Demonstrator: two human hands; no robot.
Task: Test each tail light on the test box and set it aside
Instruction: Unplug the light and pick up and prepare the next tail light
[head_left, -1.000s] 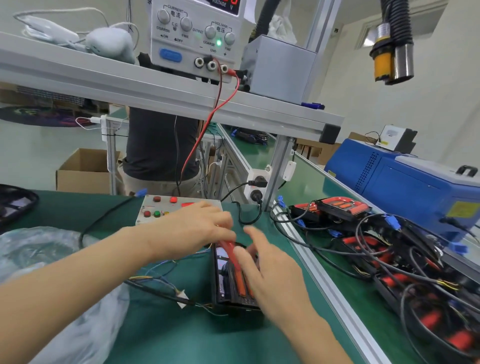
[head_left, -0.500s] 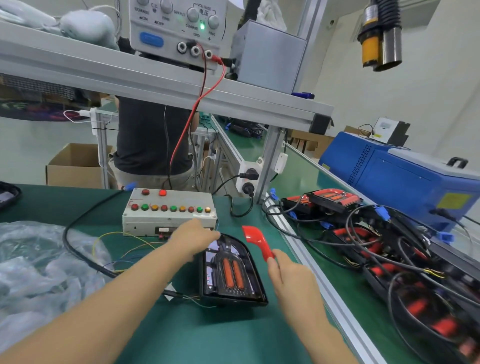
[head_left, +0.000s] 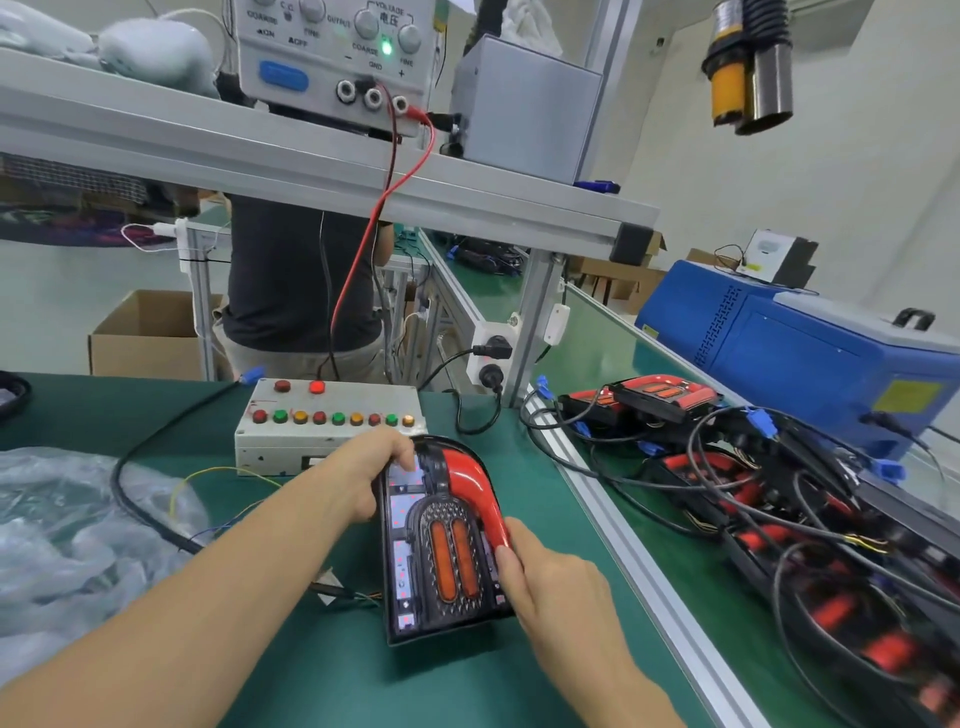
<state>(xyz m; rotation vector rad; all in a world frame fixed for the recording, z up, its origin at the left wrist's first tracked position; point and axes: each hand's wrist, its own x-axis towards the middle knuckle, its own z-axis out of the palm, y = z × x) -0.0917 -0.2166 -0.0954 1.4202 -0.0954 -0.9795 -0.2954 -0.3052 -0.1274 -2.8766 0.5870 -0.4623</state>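
Observation:
A black tail light (head_left: 441, 561) with two orange oval lenses lies flat on the green bench, its thin wires leaving at its left. My left hand (head_left: 363, 478) grips its upper left corner. A curved red lens strip (head_left: 475, 493) sits along the light's right edge, and my right hand (head_left: 556, 587) presses the strip's lower end with thumb and fingers. The grey test box (head_left: 291, 441) with a row of red, green and orange lamps stands just behind the light.
A pile of tail lights with black cables and blue plugs (head_left: 753, 493) fills the conveyor at right. A blue machine (head_left: 810, 358) stands behind it. Crumpled clear plastic (head_left: 67, 530) lies at left. A power supply (head_left: 332, 57) sits on the shelf overhead, and a person stands behind the bench.
My right hand brought the red strip down from the air onto the tail light's right edge. My left hand slid to the light's upper left corner.

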